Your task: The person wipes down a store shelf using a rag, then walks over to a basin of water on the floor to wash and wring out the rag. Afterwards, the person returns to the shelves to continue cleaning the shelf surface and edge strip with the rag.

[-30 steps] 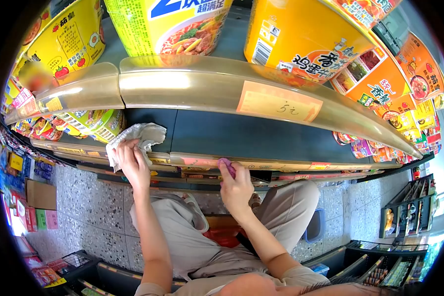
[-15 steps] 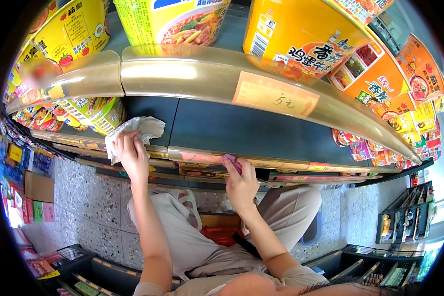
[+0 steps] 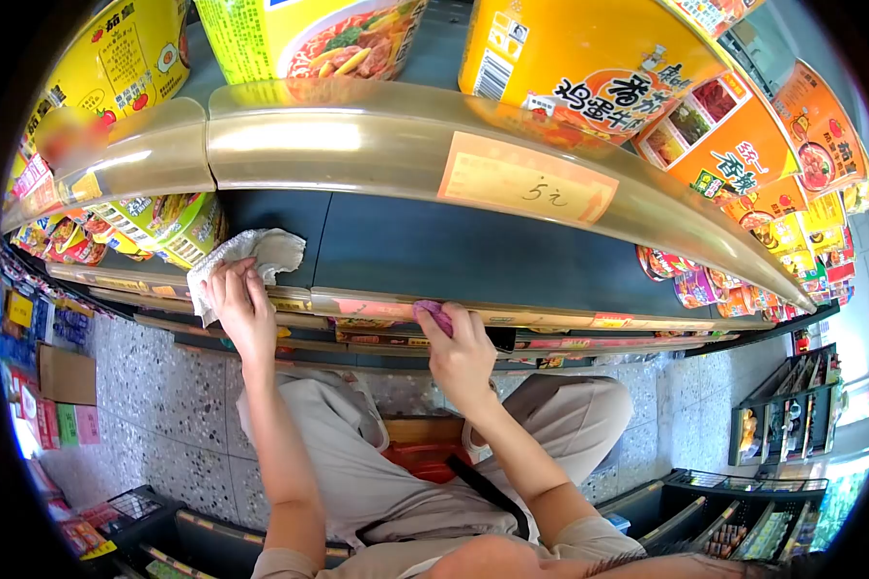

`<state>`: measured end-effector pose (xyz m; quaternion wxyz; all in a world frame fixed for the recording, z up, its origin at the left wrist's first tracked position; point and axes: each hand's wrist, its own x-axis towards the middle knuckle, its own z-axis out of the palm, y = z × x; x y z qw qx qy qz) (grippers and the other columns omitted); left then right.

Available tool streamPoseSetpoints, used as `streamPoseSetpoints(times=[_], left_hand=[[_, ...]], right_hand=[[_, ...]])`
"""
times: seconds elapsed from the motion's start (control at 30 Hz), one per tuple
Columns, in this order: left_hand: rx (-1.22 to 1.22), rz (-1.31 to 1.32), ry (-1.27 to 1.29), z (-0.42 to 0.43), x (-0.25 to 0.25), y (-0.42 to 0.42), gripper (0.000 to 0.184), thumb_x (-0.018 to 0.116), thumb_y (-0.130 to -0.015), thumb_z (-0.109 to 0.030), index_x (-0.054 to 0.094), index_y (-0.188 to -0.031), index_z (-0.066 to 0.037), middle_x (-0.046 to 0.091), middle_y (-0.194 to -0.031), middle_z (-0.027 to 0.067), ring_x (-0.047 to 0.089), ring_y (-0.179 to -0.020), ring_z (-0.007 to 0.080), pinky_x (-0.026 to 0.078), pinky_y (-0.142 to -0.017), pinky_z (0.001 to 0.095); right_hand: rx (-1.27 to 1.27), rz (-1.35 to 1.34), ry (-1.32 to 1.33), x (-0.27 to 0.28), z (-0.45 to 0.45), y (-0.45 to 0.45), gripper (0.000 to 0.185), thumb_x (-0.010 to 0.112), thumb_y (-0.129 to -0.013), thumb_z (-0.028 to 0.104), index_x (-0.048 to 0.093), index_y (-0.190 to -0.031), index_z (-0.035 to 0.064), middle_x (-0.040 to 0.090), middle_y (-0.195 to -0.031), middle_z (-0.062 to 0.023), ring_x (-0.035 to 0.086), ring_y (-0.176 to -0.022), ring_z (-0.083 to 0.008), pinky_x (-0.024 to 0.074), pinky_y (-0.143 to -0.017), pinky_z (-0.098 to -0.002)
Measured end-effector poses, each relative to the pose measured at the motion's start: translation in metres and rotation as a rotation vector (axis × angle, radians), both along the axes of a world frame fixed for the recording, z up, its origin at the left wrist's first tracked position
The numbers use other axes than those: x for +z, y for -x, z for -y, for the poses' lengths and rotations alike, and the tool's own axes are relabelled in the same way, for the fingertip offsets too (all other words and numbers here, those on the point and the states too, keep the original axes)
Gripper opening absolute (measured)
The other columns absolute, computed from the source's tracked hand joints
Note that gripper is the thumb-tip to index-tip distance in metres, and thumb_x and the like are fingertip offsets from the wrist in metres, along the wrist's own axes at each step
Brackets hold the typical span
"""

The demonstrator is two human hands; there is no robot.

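Note:
My left hand [image 3: 241,307] is closed on a crumpled white cloth [image 3: 261,253], which lies over the front edge of the lower shelf [image 3: 406,253]. Just behind that cloth stand green and yellow noodle tubs [image 3: 179,227]. My right hand [image 3: 462,349] pinches a small purple cloth or sponge [image 3: 434,317] against the label strip [image 3: 541,317] along the same edge. Its exact kind is unclear. A small black object [image 3: 501,338] shows beside the right fingers, partly hidden by them.
Above my hands curves a clear price rail [image 3: 328,135] with an orange price tag [image 3: 528,179]. Large instant noodle buckets [image 3: 589,72] stand on the upper shelf. Below are my bent legs [image 3: 579,415], a red stool [image 3: 425,460] and speckled floor. A cardboard box [image 3: 68,374] sits at left.
The whole view has shifted slightly left. Both hands keep nearly the same places on the shelf edge, still holding their cloths. My left leg now covers most of the sandal seen before.

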<state>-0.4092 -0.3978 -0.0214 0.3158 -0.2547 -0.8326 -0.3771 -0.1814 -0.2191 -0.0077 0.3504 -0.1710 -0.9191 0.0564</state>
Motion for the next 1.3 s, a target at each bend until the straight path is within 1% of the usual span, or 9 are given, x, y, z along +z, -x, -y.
streamPoseSetpoints(times=[0.13,0.33,0.47,0.77,0.9,1.0,1.1,1.3], left_hand=[[-0.017,0.004,0.003,0.003,0.000,-0.002,0.014,0.055,-0.092,-0.007,0.064,-0.103,-0.006,0.062,-0.108,0.0105,0.050,-0.119,0.0342,0.026,-0.109,0.0530],[-0.003,-0.004,-0.008,0.001,-0.003,0.000,0.014,0.055,-0.092,-0.008,0.064,-0.103,-0.006,0.062,-0.108,0.0106,0.050,-0.120,0.0344,0.025,-0.110,0.0525],[0.005,0.005,-0.009,0.000,-0.002,-0.001,0.014,0.055,-0.092,-0.008,0.064,-0.102,-0.005,0.061,-0.107,0.0110,0.051,-0.119,0.0342,0.025,-0.110,0.0523],[-0.006,0.008,0.009,0.002,-0.002,-0.002,0.014,0.055,-0.092,-0.007,0.064,-0.102,-0.005,0.061,-0.107,0.0119,0.050,-0.119,0.0345,0.026,-0.110,0.0511],[-0.008,0.013,0.003,0.003,-0.003,-0.001,0.014,0.055,-0.092,-0.007,0.064,-0.102,-0.005,0.061,-0.108,0.0116,0.050,-0.119,0.0344,0.027,-0.109,0.0507],[0.003,0.008,0.007,0.002,0.000,-0.003,0.014,0.055,-0.092,-0.007,0.064,-0.102,-0.005,0.061,-0.107,0.0116,0.050,-0.120,0.0343,0.027,-0.109,0.0505],[-0.002,0.011,0.000,0.002,0.001,-0.003,0.014,0.056,-0.092,-0.007,0.064,-0.103,-0.005,0.061,-0.107,0.0117,0.051,-0.120,0.0343,0.027,-0.110,0.0505],[0.005,0.016,0.001,0.003,-0.002,-0.001,0.014,0.056,-0.091,-0.007,0.064,-0.103,-0.006,0.061,-0.107,0.0118,0.051,-0.120,0.0343,0.026,-0.111,0.0509]], right_hand=[[0.047,-0.001,-0.011,0.003,0.006,0.010,0.043,0.065,-0.065,-0.001,0.074,-0.105,0.0121,0.059,-0.103,-0.0088,0.059,-0.083,-0.0267,0.0527,-0.065,-0.0356],[-0.020,0.024,0.017,0.004,-0.001,-0.007,0.046,0.066,-0.064,-0.002,0.074,-0.106,0.0134,0.059,-0.104,-0.0082,0.059,-0.084,-0.0267,0.0532,-0.065,-0.0366],[-0.053,0.083,0.028,0.003,-0.007,-0.022,0.051,0.067,-0.061,-0.004,0.073,-0.109,0.0144,0.060,-0.104,-0.0084,0.059,-0.085,-0.0276,0.0527,-0.066,-0.0369],[0.009,0.032,0.007,0.003,0.005,0.005,0.046,0.066,-0.065,-0.002,0.073,-0.108,0.0129,0.059,-0.106,-0.0092,0.059,-0.085,-0.0283,0.0536,-0.067,-0.0377],[-0.002,0.042,0.022,0.004,0.002,-0.001,0.048,0.067,-0.064,-0.001,0.073,-0.109,0.0138,0.059,-0.106,-0.0089,0.059,-0.087,-0.0277,0.0536,-0.067,-0.0375],[-0.030,0.097,0.043,0.006,-0.005,-0.014,0.049,0.067,-0.063,-0.002,0.073,-0.109,0.0143,0.059,-0.105,-0.0085,0.059,-0.087,-0.0275,0.0536,-0.067,-0.0371],[-0.035,0.088,0.014,0.002,-0.006,-0.017,0.049,0.066,-0.063,-0.003,0.073,-0.108,0.0141,0.059,-0.105,-0.0083,0.060,-0.086,-0.0275,0.0535,-0.067,-0.0371],[0.008,0.045,-0.014,0.002,0.003,0.003,0.046,0.066,-0.065,-0.002,0.073,-0.108,0.0129,0.059,-0.104,-0.0088,0.060,-0.085,-0.0273,0.0534,-0.067,-0.0367]])
